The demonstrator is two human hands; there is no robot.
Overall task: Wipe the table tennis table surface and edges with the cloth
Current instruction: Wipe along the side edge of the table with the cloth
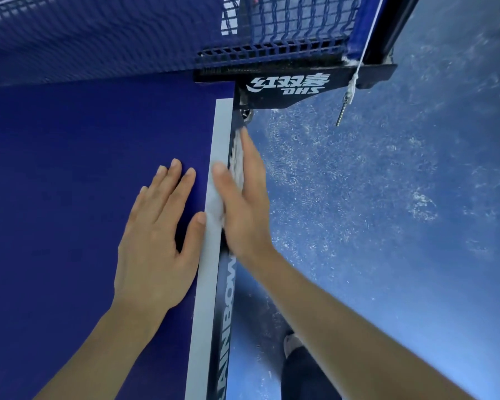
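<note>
Wiping of table (70, 168) edge.
Right hand (243, 203) presses cloth (237, 158) on it, fingers straight; left hand (156, 241) rests flat. Next, slide along edge.

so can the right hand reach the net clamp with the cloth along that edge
Probably yes. The right hand presses the cloth against the edge, just short of the clamp, and nothing shows between them. The left hand lies on the tabletop, clear of that path.

dark blue table (70, 168) (white-edged), whitish cloth (237, 160)
</note>
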